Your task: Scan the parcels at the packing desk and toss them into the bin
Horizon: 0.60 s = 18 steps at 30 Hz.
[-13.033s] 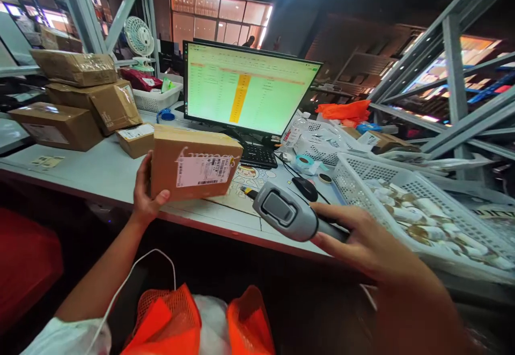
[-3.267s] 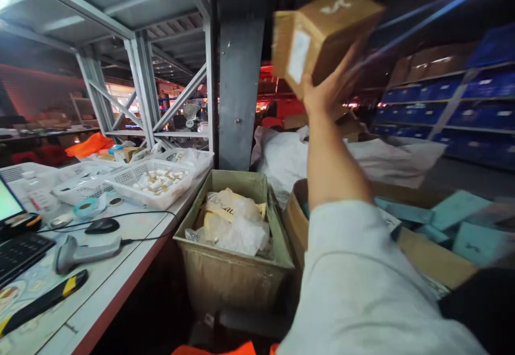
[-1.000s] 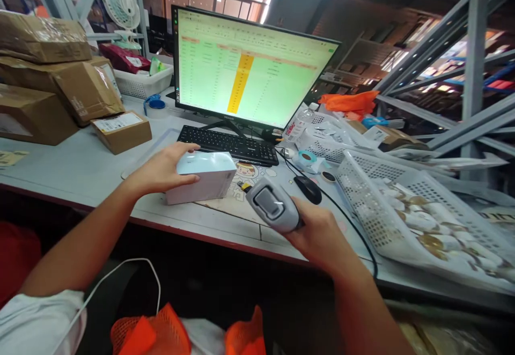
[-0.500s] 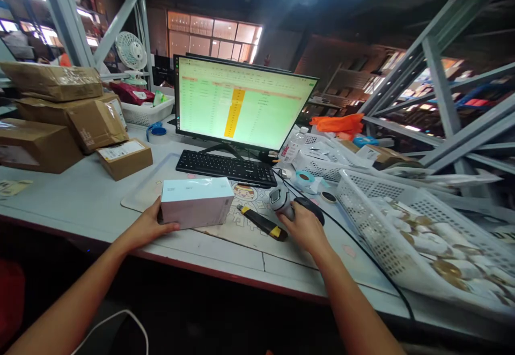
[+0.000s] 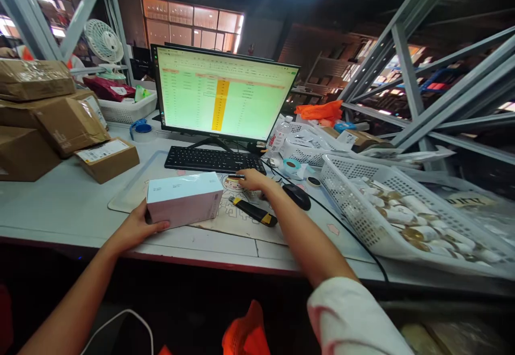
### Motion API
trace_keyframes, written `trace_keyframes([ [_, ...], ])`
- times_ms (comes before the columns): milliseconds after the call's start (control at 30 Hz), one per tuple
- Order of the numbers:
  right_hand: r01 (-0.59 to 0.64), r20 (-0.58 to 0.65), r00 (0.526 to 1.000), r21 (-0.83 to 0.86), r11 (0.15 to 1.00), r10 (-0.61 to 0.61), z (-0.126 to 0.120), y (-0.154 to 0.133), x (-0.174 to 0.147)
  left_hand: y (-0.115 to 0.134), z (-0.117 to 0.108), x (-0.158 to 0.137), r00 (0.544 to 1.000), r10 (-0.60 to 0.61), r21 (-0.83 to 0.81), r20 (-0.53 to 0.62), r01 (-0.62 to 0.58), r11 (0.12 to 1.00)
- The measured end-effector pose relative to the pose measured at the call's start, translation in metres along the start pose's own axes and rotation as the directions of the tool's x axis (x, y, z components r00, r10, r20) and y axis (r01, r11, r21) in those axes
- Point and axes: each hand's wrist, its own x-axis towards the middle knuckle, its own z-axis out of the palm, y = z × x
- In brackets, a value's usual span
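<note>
At the near edge of a white desk (image 5: pixel 60 207), the left hand (image 5: pixel 139 229) is clamped on the left end of a smooth oblong carton (image 5: pixel 187 205), pale blue above and pinkish below, its long axis running left to right. Just right of it, a black-and-yellow utility knife (image 5: pixel 254 212) slants across a cartoon-printed mat (image 5: pixel 132 191). Farther in, the right hand (image 5: pixel 257 179), the nearer of the two to a slim dark pen (image 5: pixel 234 176), extends above the mat. The pen lies left of its fingertips, lengthwise along the near side of a black keyboard (image 5: pixel 209 158); whether they grip it cannot be told. To the right, a perforated white basket (image 5: pixel 341 199) holds small cylindrical pieces (image 5: pixel 402 213); beyond, a flat monitor (image 5: pixel 249 97) glows green.
</note>
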Motion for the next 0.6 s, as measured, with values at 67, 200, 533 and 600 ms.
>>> trace_keyframes([
  [67,-0.05,-0.028,0.998,-0.019,0.999,0.049,0.009,-0.009,0.017,0.001,-0.001,-0.001,1.0,0.005,-0.005,-0.013,-0.005,1.0],
  [200,-0.102,-0.018,0.995,-0.034,0.994,0.101,0.018,-0.011,0.032,0.002,-0.002,-0.001,1.0,0.008,-0.017,-0.02,-0.008,1.0],
  [533,0.075,-0.085,0.994,0.074,0.994,-0.068,0.013,-0.05,0.018,-0.008,-0.001,-0.002,0.948,0.135,-0.055,-0.289,-0.157,0.986],
  [600,0.184,-0.085,0.981,0.106,0.977,-0.175,0.024,-0.075,0.006,-0.014,-0.018,-0.024,0.803,0.166,0.039,-0.572,-0.176,0.984],
])
